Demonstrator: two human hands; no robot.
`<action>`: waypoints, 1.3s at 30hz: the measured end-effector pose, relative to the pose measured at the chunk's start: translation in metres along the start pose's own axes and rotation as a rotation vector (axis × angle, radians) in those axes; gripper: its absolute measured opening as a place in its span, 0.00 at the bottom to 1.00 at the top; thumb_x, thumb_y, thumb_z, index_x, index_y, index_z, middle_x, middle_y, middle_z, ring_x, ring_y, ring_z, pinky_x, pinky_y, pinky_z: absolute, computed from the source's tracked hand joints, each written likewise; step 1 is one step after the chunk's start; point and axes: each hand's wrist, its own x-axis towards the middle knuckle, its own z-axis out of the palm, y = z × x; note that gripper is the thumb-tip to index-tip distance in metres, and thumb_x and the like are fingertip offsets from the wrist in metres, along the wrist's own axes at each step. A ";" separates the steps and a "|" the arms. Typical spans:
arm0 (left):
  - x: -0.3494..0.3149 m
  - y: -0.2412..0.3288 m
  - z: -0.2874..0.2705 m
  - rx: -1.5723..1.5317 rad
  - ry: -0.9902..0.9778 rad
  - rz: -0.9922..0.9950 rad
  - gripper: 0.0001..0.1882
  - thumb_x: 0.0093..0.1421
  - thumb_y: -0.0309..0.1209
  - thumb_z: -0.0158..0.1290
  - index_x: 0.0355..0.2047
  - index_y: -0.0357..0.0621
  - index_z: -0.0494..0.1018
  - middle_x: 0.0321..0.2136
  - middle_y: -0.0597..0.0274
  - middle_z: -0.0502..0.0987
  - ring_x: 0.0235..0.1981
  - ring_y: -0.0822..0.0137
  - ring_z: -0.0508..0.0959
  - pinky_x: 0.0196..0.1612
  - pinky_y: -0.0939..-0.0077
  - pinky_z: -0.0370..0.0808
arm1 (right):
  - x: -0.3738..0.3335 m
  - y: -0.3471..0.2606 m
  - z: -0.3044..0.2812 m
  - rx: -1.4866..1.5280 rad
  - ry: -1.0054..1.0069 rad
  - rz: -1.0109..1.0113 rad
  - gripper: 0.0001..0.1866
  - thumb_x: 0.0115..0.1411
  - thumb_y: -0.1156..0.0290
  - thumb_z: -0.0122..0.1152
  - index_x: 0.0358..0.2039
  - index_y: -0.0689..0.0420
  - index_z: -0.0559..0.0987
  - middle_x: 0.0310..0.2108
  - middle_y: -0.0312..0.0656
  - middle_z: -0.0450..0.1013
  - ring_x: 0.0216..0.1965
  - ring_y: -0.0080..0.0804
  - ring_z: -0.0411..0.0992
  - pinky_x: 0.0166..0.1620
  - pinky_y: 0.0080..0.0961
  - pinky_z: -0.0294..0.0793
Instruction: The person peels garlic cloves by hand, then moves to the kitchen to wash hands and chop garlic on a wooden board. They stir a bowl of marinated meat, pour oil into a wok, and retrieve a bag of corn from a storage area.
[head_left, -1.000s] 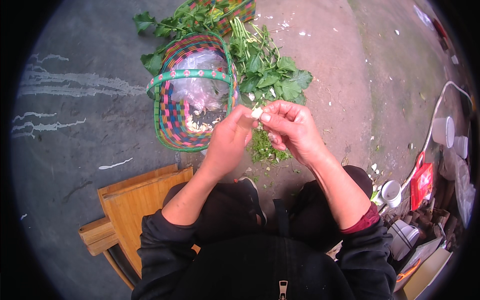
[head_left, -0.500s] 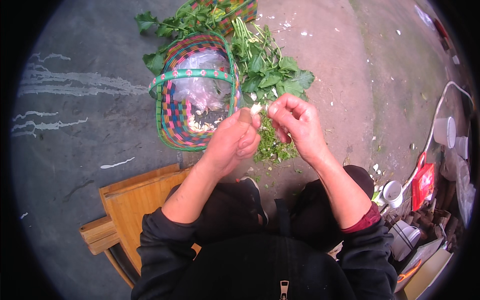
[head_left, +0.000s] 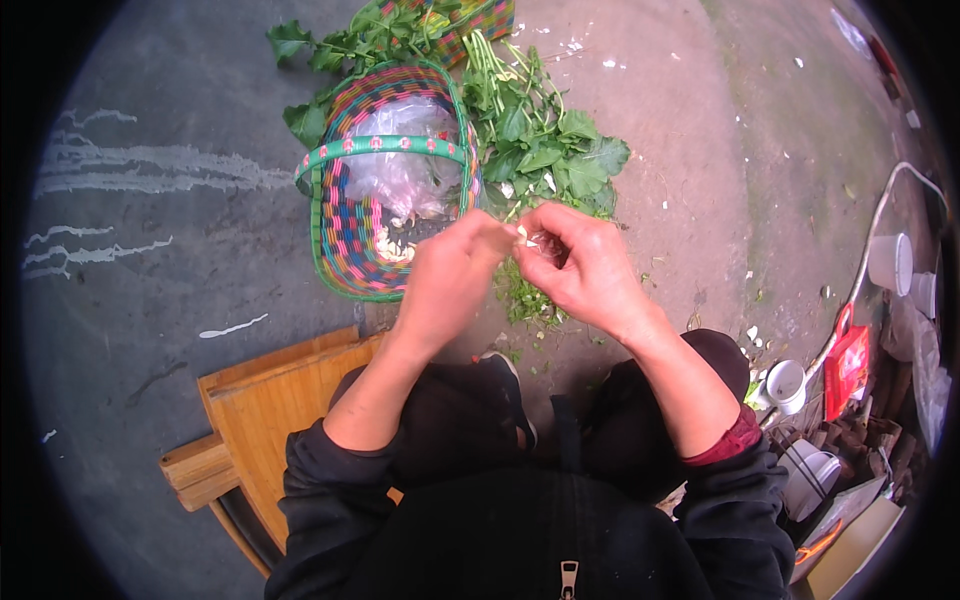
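A small whitish garlic clove (head_left: pixel 524 237) is pinched at the fingertips, where my two hands meet. My left hand (head_left: pixel 447 278) is closed, its back turned up and its fingers partly hidden. Thumb and forefinger of my right hand (head_left: pixel 588 262) press together on the clove from the other side. Just beyond my left hand stands a colourful woven basket (head_left: pixel 330 235) with a green handle (head_left: pixel 330 150). It holds a crumpled clear plastic bag (head_left: pixel 385 170) and several pale cloves (head_left: pixel 390 245). Chopped green scraps (head_left: pixel 530 300) lie on the ground under my hands.
Leafy green stalks (head_left: pixel 545 155) lie right of the basket, more leaves (head_left: pixel 370 45) behind it. A wooden stool (head_left: pixel 290 400) stands at my left. On the right are white cups (head_left: pixel 786 385), a red packet (head_left: pixel 848 365), a pale hose (head_left: pixel 862 270) and stacked clutter.
My hands have come together around the clove. The left has rolled over so its back faces up, and the right has shifted slightly left and down.
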 end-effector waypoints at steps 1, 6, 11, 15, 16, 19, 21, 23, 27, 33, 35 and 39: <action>0.000 -0.001 0.001 0.079 -0.025 -0.002 0.15 0.68 0.39 0.50 0.33 0.37 0.72 0.19 0.59 0.69 0.20 0.69 0.63 0.25 0.73 0.63 | 0.001 0.000 0.002 -0.003 0.008 -0.012 0.06 0.57 0.74 0.61 0.34 0.62 0.78 0.22 0.36 0.70 0.23 0.16 0.65 0.26 0.20 0.67; -0.002 -0.002 0.006 0.174 -0.076 -0.011 0.17 0.69 0.39 0.49 0.30 0.35 0.68 0.19 0.57 0.67 0.22 0.65 0.64 0.26 0.70 0.65 | 0.001 -0.001 0.002 0.062 -0.031 0.066 0.07 0.55 0.77 0.58 0.35 0.62 0.78 0.17 0.34 0.65 0.20 0.15 0.61 0.25 0.19 0.65; -0.010 -0.003 0.015 0.287 -0.007 0.085 0.15 0.71 0.38 0.46 0.33 0.38 0.70 0.17 0.54 0.69 0.19 0.68 0.68 0.24 0.70 0.66 | 0.000 0.000 -0.002 0.102 -0.059 0.107 0.07 0.54 0.78 0.58 0.35 0.62 0.78 0.17 0.32 0.65 0.20 0.13 0.61 0.25 0.18 0.64; -0.010 -0.005 0.018 0.481 0.074 0.237 0.16 0.71 0.38 0.44 0.32 0.38 0.70 0.16 0.50 0.69 0.18 0.63 0.71 0.23 0.67 0.66 | 0.001 0.000 0.000 0.185 -0.073 0.196 0.06 0.56 0.78 0.57 0.35 0.62 0.79 0.19 0.30 0.68 0.21 0.13 0.65 0.25 0.17 0.66; -0.010 -0.005 0.018 0.537 0.090 0.267 0.16 0.71 0.38 0.44 0.32 0.38 0.70 0.16 0.50 0.70 0.17 0.62 0.71 0.23 0.67 0.66 | 0.002 0.000 0.001 0.246 -0.080 0.231 0.06 0.57 0.78 0.57 0.35 0.63 0.79 0.20 0.30 0.69 0.22 0.13 0.66 0.26 0.16 0.67; -0.006 -0.003 0.009 0.340 0.004 0.258 0.12 0.69 0.34 0.44 0.33 0.38 0.69 0.19 0.44 0.73 0.22 0.43 0.75 0.25 0.53 0.69 | 0.002 0.001 0.000 0.401 -0.116 0.312 0.05 0.60 0.77 0.57 0.36 0.64 0.78 0.22 0.30 0.72 0.23 0.15 0.69 0.26 0.16 0.69; -0.005 -0.002 0.006 0.264 -0.010 0.120 0.10 0.68 0.32 0.45 0.34 0.38 0.69 0.20 0.42 0.74 0.24 0.39 0.76 0.25 0.49 0.70 | 0.002 0.001 -0.002 0.475 -0.145 0.329 0.05 0.62 0.76 0.57 0.36 0.64 0.78 0.24 0.31 0.73 0.23 0.15 0.70 0.27 0.17 0.70; -0.005 0.000 0.004 0.277 0.007 0.095 0.10 0.67 0.32 0.45 0.33 0.38 0.69 0.20 0.41 0.73 0.24 0.39 0.76 0.25 0.49 0.69 | 0.001 0.002 -0.003 0.311 -0.139 0.274 0.06 0.62 0.75 0.58 0.36 0.64 0.78 0.23 0.31 0.73 0.23 0.15 0.70 0.27 0.17 0.70; -0.006 0.003 0.006 0.414 0.022 0.177 0.11 0.67 0.33 0.46 0.32 0.37 0.69 0.20 0.40 0.73 0.25 0.38 0.76 0.25 0.48 0.69 | 0.000 0.002 -0.003 0.133 -0.141 0.181 0.06 0.61 0.75 0.59 0.34 0.65 0.78 0.20 0.32 0.72 0.21 0.15 0.70 0.26 0.17 0.70; -0.009 0.007 0.008 0.378 0.032 0.120 0.13 0.68 0.34 0.46 0.31 0.37 0.68 0.19 0.40 0.72 0.24 0.37 0.75 0.24 0.50 0.68 | -0.003 0.001 -0.001 0.104 -0.116 0.148 0.05 0.60 0.76 0.57 0.31 0.65 0.78 0.17 0.31 0.70 0.19 0.15 0.69 0.23 0.18 0.70; -0.010 0.005 0.009 0.314 0.029 0.099 0.13 0.69 0.35 0.46 0.32 0.37 0.68 0.19 0.40 0.72 0.24 0.37 0.74 0.24 0.52 0.67 | -0.004 0.000 -0.001 0.138 -0.093 0.165 0.05 0.59 0.76 0.57 0.31 0.65 0.78 0.17 0.30 0.69 0.19 0.13 0.68 0.23 0.17 0.68; -0.010 0.000 0.012 0.202 0.020 0.097 0.14 0.69 0.36 0.46 0.33 0.37 0.69 0.18 0.43 0.71 0.21 0.44 0.73 0.24 0.58 0.66 | -0.006 -0.002 0.002 0.162 -0.010 0.156 0.03 0.57 0.77 0.57 0.30 0.64 0.77 0.18 0.27 0.67 0.20 0.11 0.62 0.22 0.14 0.62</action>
